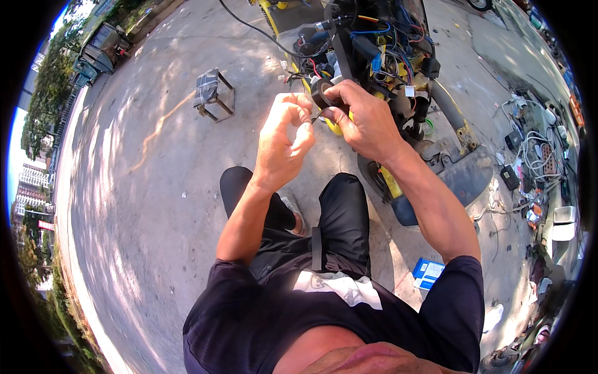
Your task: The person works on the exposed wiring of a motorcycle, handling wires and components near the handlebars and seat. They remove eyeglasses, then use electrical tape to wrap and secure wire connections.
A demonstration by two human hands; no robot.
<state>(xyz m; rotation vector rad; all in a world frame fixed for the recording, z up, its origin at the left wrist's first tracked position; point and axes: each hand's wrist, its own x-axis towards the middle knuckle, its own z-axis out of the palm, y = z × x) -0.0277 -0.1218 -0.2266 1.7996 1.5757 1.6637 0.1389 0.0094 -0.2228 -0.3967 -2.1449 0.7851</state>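
Observation:
My right hand (369,121) grips a roll of black electrical tape (320,93) between thumb and fingers. Close beside it, my left hand (281,138) is closed in a pinch, thumb against fingertips. A short dark strip, which looks like the tape's loose end, runs from the left fingertips toward the right thumb. Both hands are held up in front of a partly stripped scooter (403,115). Tangled coloured wires (383,59) and connectors spill from its opened front, just beyond the tape. The right hand hides part of the scooter's yellow frame.
A small stool (207,90) with a wrapped seat stands on the concrete to the left. Loose cables, a power strip (547,159) and scraps lie along the right side. A blue and white packet (428,273) rests on the ground by my right elbow.

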